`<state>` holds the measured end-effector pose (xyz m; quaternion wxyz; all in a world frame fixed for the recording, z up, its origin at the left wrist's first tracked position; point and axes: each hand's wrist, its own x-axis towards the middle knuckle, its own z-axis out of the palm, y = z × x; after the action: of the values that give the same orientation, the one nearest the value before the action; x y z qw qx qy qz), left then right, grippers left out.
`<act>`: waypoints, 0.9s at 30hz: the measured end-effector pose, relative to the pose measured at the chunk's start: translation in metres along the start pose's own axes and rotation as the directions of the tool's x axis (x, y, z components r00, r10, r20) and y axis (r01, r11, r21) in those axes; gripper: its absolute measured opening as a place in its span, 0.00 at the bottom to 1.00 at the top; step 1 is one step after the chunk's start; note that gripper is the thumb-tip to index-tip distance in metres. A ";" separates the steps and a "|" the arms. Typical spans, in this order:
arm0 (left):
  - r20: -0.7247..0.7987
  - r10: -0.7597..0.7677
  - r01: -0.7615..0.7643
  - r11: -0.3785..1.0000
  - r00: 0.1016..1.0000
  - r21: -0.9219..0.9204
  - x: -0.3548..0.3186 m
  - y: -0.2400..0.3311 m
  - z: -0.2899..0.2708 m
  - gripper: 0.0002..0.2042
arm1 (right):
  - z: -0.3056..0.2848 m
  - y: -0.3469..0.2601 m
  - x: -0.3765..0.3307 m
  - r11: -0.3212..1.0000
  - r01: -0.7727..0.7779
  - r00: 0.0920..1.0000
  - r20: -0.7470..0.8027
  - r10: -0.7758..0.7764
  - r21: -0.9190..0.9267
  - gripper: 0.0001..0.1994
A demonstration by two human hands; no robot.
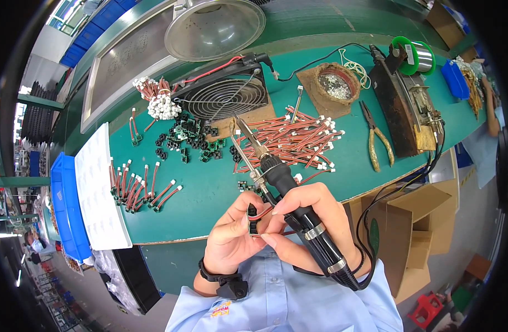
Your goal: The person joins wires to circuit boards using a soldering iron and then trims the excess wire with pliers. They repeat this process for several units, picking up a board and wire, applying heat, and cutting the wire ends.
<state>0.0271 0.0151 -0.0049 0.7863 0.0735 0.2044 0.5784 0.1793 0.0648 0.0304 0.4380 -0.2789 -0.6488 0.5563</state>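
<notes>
My right hand [312, 221] grips a black-handled soldering iron [281, 182] like a pen, its metal tip pointing up and away over the green bench. My left hand [231, 235] pinches a small black part with a short red-and-white wire lead [253, 213] close to my chest. The fingertips of both hands meet around that part. A pile of red-and-white wire leads with white plugs [298, 141] lies just beyond the iron's tip. Small black and green circuit parts [190, 138] are scattered to the left of it.
A black fan [226, 91] sits behind the parts, a metal lamp shade [215, 27] above it. Yellow-handled pliers [375, 141], a tip-cleaning pad [334, 83], a solder spool [411, 55] and a dark iron stand [400, 105] lie right. A white tray [99, 188], a blue bin [65, 205] and finished leads [137, 185] lie left.
</notes>
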 end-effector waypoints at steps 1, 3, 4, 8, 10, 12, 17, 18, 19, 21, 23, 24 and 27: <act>-0.005 0.000 0.000 1.000 1.000 -0.002 0.000 0.000 0.000 0.13 | 0.000 0.000 0.000 1.000 -0.001 1.000 -0.003 0.001 0.004 0.22; -0.006 -0.006 0.006 1.000 1.000 -0.002 -0.001 0.000 -0.001 0.13 | 0.000 0.000 0.000 1.000 -0.003 1.000 -0.006 0.003 0.009 0.22; -0.007 -0.012 0.012 1.000 1.000 -0.002 -0.001 0.001 -0.002 0.13 | 0.000 0.000 0.000 1.000 -0.001 1.000 -0.003 0.001 0.007 0.22; -0.009 -0.017 0.017 1.000 1.000 0.013 -0.001 0.001 -0.002 0.13 | 0.001 0.002 -0.001 1.000 0.007 1.000 -0.002 -0.007 0.007 0.22; -0.008 -0.017 0.017 1.000 1.000 0.020 -0.001 0.001 0.000 0.13 | 0.001 0.003 -0.001 1.000 0.019 1.000 -0.010 -0.019 0.011 0.21; -0.010 0.000 0.000 1.000 1.000 0.030 -0.001 0.000 0.001 0.13 | 0.001 0.002 -0.001 1.000 0.021 1.000 -0.009 -0.021 0.005 0.21; 0.029 0.026 -0.027 0.999 0.999 0.046 0.000 0.000 -0.001 0.12 | 0.000 0.000 0.000 1.000 0.029 1.000 -0.012 -0.029 -0.007 0.21; 0.029 0.024 -0.026 0.999 0.999 0.046 0.000 0.000 -0.001 0.12 | 0.000 0.000 0.000 1.000 0.029 0.999 -0.014 -0.030 -0.008 0.21; 0.037 0.031 -0.032 0.999 0.999 0.039 0.000 -0.001 -0.002 0.12 | 0.000 0.000 0.000 1.000 0.029 0.999 -0.016 -0.029 -0.008 0.21; 0.052 0.043 -0.044 0.999 0.998 0.024 0.000 -0.001 -0.002 0.12 | 0.001 0.000 0.000 0.999 0.035 0.999 -0.018 -0.035 -0.010 0.21; 0.050 0.043 -0.045 0.999 0.998 0.025 -0.001 -0.001 -0.002 0.12 | 0.001 0.000 0.000 0.999 0.037 0.999 -0.020 -0.038 -0.011 0.21; 0.048 0.045 -0.047 0.999 0.998 0.025 -0.001 -0.001 -0.002 0.12 | 0.001 0.000 0.000 0.999 0.042 0.999 -0.021 -0.043 -0.018 0.21; 0.045 0.043 -0.045 0.999 0.998 0.030 -0.002 0.000 -0.003 0.12 | 0.001 0.000 0.000 0.998 0.053 0.998 -0.022 -0.053 -0.031 0.21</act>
<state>0.0259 0.0131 -0.0074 0.7765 0.1029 0.1943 0.5906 0.1788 0.0647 0.0306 0.4556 -0.2744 -0.6593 0.5314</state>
